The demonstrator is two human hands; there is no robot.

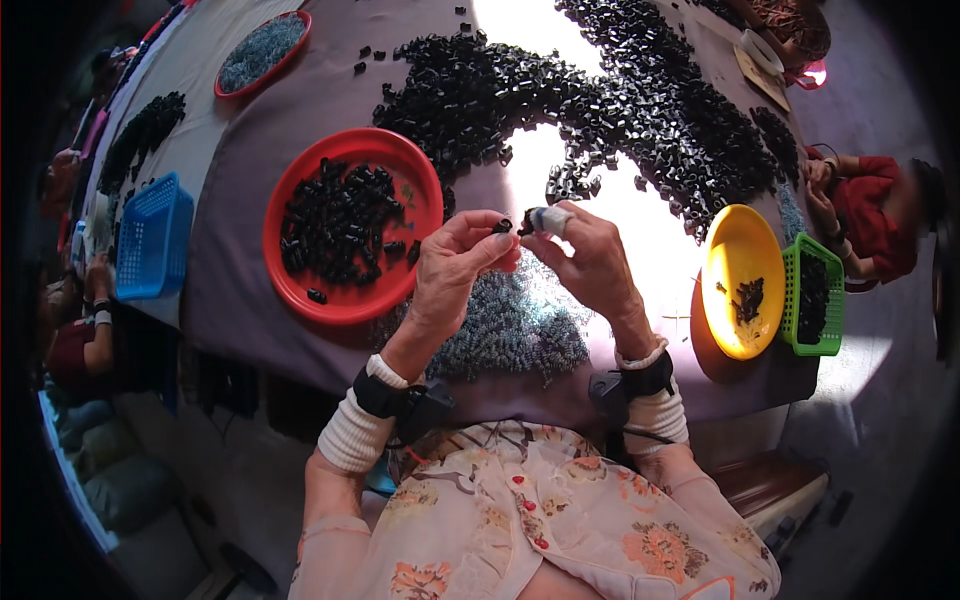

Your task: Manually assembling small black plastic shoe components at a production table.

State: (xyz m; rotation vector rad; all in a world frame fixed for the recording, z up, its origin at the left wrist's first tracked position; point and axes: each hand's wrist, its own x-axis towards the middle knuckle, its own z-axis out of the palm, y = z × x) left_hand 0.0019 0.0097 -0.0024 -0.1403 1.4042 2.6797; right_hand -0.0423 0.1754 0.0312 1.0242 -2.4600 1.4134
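Here the left hand (455, 262) pinches a small black piece (502, 226) between closed fingertips, raised above the surface (240, 290) just right of the red plate (352, 224). The right hand (590, 258), fingers also closed, grips a second dark piece (526, 226), nearly touching the first.

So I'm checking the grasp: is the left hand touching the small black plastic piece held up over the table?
Touching. The head view shows the left hand pinching the small black plastic piece between thumb and fingertip, with no gap visible.
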